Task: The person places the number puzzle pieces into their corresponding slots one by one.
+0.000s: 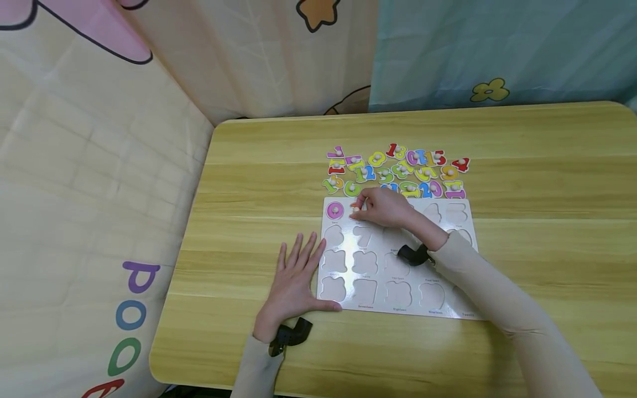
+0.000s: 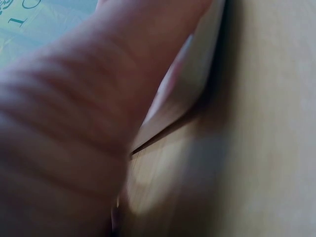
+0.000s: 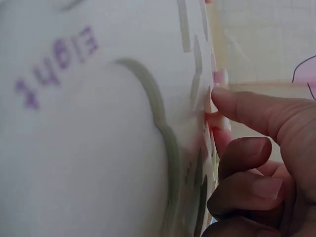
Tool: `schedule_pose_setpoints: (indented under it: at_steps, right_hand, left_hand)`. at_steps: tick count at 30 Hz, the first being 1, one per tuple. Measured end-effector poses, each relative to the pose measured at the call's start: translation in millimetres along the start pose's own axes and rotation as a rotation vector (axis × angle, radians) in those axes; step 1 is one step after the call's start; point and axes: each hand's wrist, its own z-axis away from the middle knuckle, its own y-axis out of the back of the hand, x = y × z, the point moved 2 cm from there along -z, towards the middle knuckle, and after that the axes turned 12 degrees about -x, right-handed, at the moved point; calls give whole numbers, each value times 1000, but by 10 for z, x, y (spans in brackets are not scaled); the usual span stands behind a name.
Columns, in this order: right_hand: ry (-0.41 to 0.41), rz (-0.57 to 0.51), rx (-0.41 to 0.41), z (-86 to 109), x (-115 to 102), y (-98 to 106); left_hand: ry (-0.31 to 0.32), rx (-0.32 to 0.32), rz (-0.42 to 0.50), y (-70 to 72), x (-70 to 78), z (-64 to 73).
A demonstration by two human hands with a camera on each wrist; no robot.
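Note:
A white number puzzle board (image 1: 380, 276) with several rows of shallow cut-outs lies on the table. A purple zero piece (image 1: 335, 210) sits in its top-left cut-out. Just right of it, my right hand (image 1: 385, 209) pinches a small orange number piece (image 1: 354, 209) between thumb and index finger, at the second cut-out of the top row. The right wrist view shows the thumb (image 3: 242, 106) at the piece's orange knob (image 3: 213, 118); most of the piece is hidden. My left hand (image 1: 293, 282) is spread flat at the board's left edge, thumb along the lower-left corner.
Behind the board, several colourful number pieces (image 1: 385, 176) with knobs lie in a loose cluster, some close against its far edge. The wooden table (image 1: 249, 210) extends on all sides. Printed curtains (image 1: 259, 61) hang behind and to the left.

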Motion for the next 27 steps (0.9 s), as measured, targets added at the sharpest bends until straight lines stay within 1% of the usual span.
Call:
schedule_pose_setpoints:
  at_steps: [4, 7, 9, 13, 16, 19, 22, 27]
  right_hand:
    - [27, -40, -67, 0, 32, 62]
    - [40, -96, -83, 17, 72, 145]
    - [41, -135, -60, 40, 113, 220]
    - [31, -182, 49, 101, 204, 402]
    - [2, -165, 124, 144, 274, 515]
    - [-39, -130, 153, 179, 340, 574]
    - [-69, -88, 141, 192, 393, 581]
    - [-82, -8, 75, 177, 466, 552]
  left_hand:
    - [3, -5, 2, -3, 1, -1]
    - [-2, -1, 5, -1, 5, -3]
    - [-7, 5, 8, -3, 4, -3]
    - [-12, 16, 11, -7, 2, -3]
    - [-7, 18, -2, -16, -4, -6]
    - [-4, 16, -7, -25, -11, -8]
    - [-2, 17, -5, -30, -15, -7]
    - [-4, 19, -1, -26, -9, -7]
